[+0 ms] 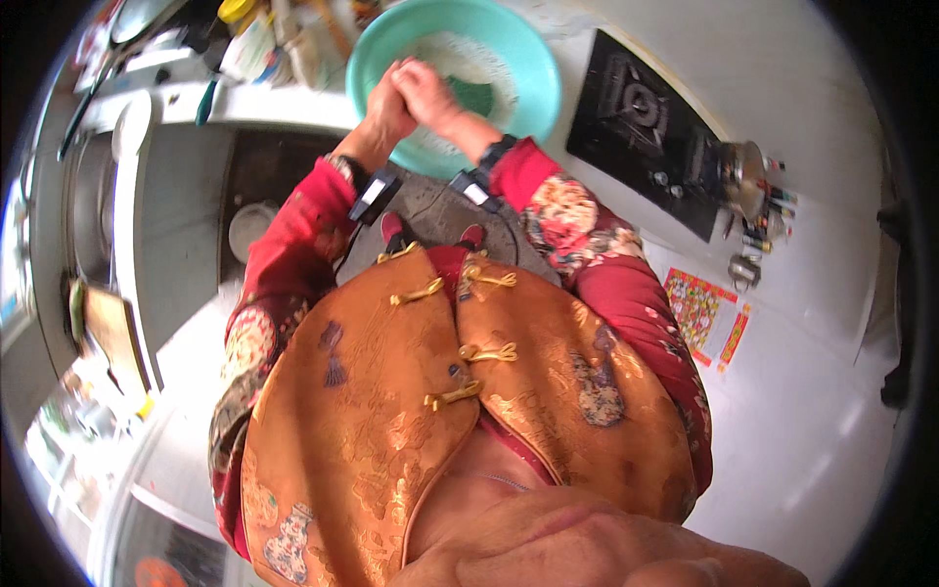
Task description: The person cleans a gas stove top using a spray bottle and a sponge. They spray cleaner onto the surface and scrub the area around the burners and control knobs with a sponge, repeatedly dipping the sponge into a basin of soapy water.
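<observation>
A turquoise plastic basin (539, 81) stands on the counter before me, with cloudy, frothy-looking liquid in it. My left hand (387, 103) and my right hand (429, 95) are pressed together over its near left side, the right partly covering the left. Whether anything small lies between the palms is hidden. Just right of my right hand, a dark green piece (471, 95), possibly a scouring pad or cloth, lies in the basin.
To the right is a black glass gas hob (638, 132), with a metal pot (742, 172) and several small bottles (759, 227) beyond. Leftward are a sink (94, 213) and a wooden cutting board (110, 330). A whitish round container (253, 231) sits low under the counter.
</observation>
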Tool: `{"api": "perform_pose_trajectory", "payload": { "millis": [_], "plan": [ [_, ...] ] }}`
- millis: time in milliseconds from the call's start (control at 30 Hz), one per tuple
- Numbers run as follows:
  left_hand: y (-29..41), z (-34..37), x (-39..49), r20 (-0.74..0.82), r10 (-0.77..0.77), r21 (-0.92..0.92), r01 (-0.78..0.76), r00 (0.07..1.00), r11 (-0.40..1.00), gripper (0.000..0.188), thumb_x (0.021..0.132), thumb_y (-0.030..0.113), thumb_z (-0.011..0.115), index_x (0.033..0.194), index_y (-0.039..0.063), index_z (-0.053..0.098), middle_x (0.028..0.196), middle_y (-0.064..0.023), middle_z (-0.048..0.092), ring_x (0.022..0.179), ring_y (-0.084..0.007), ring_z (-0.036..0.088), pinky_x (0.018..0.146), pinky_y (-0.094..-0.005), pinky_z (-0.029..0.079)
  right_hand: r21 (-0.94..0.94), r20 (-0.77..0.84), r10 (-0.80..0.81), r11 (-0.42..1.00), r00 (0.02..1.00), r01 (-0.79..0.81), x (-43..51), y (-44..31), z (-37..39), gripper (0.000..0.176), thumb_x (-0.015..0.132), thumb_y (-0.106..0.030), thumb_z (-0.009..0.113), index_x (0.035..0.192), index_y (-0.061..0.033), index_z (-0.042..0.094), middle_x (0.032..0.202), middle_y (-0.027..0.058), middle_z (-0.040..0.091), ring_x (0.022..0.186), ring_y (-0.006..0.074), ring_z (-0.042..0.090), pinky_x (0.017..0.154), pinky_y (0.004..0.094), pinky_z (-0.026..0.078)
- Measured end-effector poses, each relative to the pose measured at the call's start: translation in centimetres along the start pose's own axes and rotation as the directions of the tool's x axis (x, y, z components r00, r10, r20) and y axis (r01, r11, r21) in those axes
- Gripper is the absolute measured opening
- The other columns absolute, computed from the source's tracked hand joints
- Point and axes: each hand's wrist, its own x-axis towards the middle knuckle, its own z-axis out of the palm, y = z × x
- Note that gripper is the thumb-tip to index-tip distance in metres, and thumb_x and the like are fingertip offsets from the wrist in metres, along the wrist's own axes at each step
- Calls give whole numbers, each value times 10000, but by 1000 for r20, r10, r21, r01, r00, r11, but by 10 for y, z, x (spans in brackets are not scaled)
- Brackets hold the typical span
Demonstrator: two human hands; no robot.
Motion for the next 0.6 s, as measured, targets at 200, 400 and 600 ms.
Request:
{"api": "perform_pose_trajectory", "payload": {
  "millis": [200, 400, 600],
  "plan": [
    [-32, 26, 3, -104, -19, -13, 17, 994, 1000, 490, 1085, 402, 260, 1351, 81, 516, 1370, -117, 555, 1258, -293, 529, 1110, -453, 395, -292, -141, -187, 946, 972, 139, 1, 32, -32, 169, 872, -143, 523, 1032, -95, 552, 1107, 104, 589, 1057, 356, 563, 896, 501, 456],
    [-46, 28, -21, -172, -5, -80, -9, 985, 997, 425, 1089, 367, 311, 1292, 69, 536, 1291, -139, 581, 1195, -326, 551, 1125, -470, 380, -298, 187, 281, 929, 941, -218, -35, 36, -24, 586, 1036, -463, 320, 1545, -173, 312, 1625, 91, 220, 1504, 318, 172, 1157, 684, 62],
    [-70, 2, 1, -109, 59, 188, -37, 992, 981, 286, 1079, 207, 390, 1219, 31, 566, 1120, -53, 628, 987, -186, 614, 918, -333, 507, -433, -39, 223, 875, 974, -217, -28, 55, -57, 520, 1043, -474, 344, 1426, -134, 430, 1461, 150, 436, 1335, 385, 413, 1106, 565, 303]
  ]
}}
